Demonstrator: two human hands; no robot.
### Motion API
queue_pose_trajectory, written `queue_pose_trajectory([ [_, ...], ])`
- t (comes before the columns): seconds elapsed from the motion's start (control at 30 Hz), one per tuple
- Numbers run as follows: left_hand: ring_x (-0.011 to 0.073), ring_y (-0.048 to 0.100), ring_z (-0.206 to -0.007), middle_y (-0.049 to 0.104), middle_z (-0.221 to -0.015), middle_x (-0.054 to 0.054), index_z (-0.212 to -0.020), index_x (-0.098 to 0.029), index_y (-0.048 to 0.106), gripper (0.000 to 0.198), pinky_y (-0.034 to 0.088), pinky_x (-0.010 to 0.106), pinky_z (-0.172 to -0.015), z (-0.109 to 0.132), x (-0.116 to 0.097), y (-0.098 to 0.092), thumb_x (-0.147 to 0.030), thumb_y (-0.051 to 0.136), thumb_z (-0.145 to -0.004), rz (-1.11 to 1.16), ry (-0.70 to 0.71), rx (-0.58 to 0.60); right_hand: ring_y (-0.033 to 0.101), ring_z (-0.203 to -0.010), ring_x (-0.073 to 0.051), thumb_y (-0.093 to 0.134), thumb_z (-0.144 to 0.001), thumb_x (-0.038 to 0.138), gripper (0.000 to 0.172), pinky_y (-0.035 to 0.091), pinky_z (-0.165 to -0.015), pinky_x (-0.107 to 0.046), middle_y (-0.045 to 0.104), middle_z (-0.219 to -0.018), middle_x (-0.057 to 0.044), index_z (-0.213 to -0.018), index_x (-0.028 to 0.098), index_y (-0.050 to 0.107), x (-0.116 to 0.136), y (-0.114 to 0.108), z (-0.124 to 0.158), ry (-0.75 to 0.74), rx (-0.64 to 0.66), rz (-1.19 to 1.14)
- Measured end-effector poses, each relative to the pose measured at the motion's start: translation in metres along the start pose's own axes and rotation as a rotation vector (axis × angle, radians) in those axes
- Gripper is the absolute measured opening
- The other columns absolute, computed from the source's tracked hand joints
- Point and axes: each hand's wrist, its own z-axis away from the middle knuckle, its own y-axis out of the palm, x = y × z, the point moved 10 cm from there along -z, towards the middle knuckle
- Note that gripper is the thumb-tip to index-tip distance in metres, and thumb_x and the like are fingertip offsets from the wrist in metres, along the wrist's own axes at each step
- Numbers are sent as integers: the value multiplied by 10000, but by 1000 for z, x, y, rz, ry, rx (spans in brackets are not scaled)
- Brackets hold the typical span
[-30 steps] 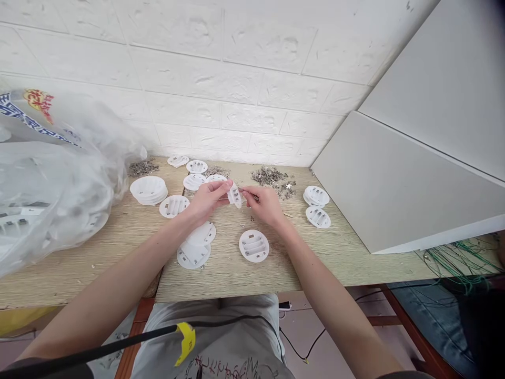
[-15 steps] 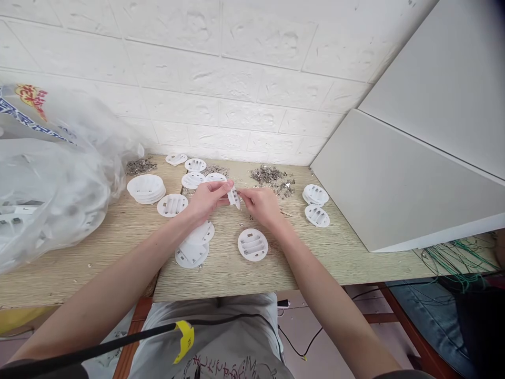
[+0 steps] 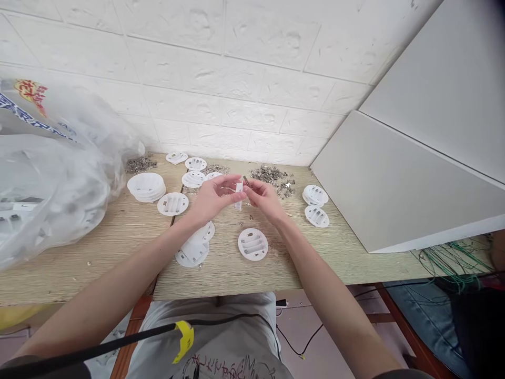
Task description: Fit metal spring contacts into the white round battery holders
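Note:
My left hand (image 3: 213, 200) grips a round white plastic battery holder (image 3: 239, 196), now turned nearly edge-on, between thumb and fingers. Close against its right side is my right hand (image 3: 265, 199), its fingers pinched round a slim dark metal tool (image 3: 246, 181) that looks like tweezers; its working end is hard to make out. Below the hands, another battery holder (image 3: 253, 244) lies flat on the table, its slots facing up. A few small metal contacts (image 3: 251, 217) are scattered between the two.
Overlapping battery holders (image 3: 192, 255) lie by my left forearm, with a stack (image 3: 145, 187) farther left. Metal contacts are heaped (image 3: 268, 173) near the wall. More holders (image 3: 316, 216) sit at right by a grey-white panel (image 3: 418, 184). A plastic bag (image 3: 51, 195) bulges at left; green wires (image 3: 453, 260) hang right.
My left hand has rolled the held battery holder more upright and edge-on. The right hand has turned, and the metal tool now points upward beside the holder.

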Motion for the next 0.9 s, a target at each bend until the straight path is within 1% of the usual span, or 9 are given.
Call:
queue_pose_trajectory([
  [0.07,215,632,-1019,699,-1087,80,-1230,-199,630,666,516,362,-888,3,-15,4,-386,874,-639,-121,167,16,444,-641,-105,702,-768,443,298,333,-576,-247,586,-740,2,-905,179,686,-3,3,1,33,36,-73],
  [0.17,206,626,-1009,683,-1110,76,-1316,-216,551,737,504,373,-919,12,-33,15,-366,865,-666,-364,404,53,461,-659,-104,733,-694,341,244,345,-573,-239,609,-773,2,-870,180,678,-6,8,2,67,73,-152],
  [0.23,210,623,-1009,665,-1149,85,-1357,-226,506,757,497,385,-937,18,-38,22,-371,846,-697,-503,511,79,461,-652,-100,727,-658,282,226,348,-569,-234,603,-748,11,-852,177,675,-7,9,2,80,79,-185],
  [0.3,219,621,-1017,644,-1184,94,-1392,-241,461,776,493,396,-945,22,-39,25,-387,824,-722,-585,570,85,429,-618,-86,717,-644,251,210,328,-552,-226,582,-704,26,-834,172,676,-8,8,2,84,66,-193],
  [0.43,232,623,-1022,620,-1211,103,-1405,-247,427,794,486,406,-956,22,-39,25,-419,810,-731,-622,586,83,354,-567,-61,698,-656,250,216,262,-518,-217,586,-710,37,-857,173,680,-7,4,2,73,40,-163],
  [0.57,259,617,-1086,595,-1261,124,-1376,-235,453,739,464,440,-1001,21,-40,26,-404,801,-746,-632,564,99,344,-561,-59,680,-663,281,243,270,-518,-222,584,-725,35,-883,176,678,-8,-1,2,77,2,-122],
  [0.67,274,591,-1163,584,-1287,135,-1338,-225,485,658,462,443,-1014,21,-41,27,-379,782,-771,-639,546,97,360,-568,-61,674,-658,308,264,283,-520,-220,574,-727,31,-886,174,670,-10,-3,1,85,-22,-103],
  [0.77,269,540,-1241,591,-1282,134,-1271,-213,536,562,441,433,-1047,23,-42,28,-363,772,-783,-643,540,84,379,-580,-63,690,-657,313,244,303,-527,-214,554,-707,36,-853,171,656,-10,-4,0,76,-33,-121],
  [0.9,255,551,-1199,613,-1236,108,-1097,-213,628,374,418,432,-1056,23,-43,24,-368,768,-787,-670,536,43,415,-603,-63,726,-666,314,261,330,-547,-210,564,-730,38,-874,172,659,-11,-5,0,80,-47,-184],
])
